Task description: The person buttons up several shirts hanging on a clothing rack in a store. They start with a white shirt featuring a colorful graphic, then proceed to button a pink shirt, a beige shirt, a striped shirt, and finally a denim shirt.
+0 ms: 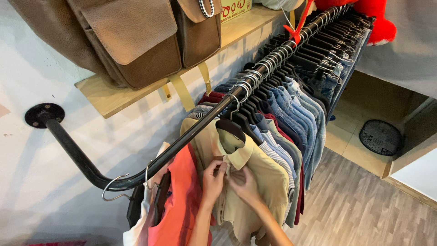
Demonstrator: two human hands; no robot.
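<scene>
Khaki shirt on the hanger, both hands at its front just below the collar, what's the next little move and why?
Probably fasten the top button. Both hands, left and right, pinch the front edges of the khaki shirt together just under its open collar, and it already hangs on the rail, so the front only seems to need closing.

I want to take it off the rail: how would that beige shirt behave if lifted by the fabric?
Probably floppy: the beige shirt hangs in soft folds and keeps its shape only at the black hanger. It looks light, being thin cloth. Pushed sideways, it would likely slide along the black rail, pressing against the orange garment. Both hands, left hand and right hand, pinch its front.
</scene>
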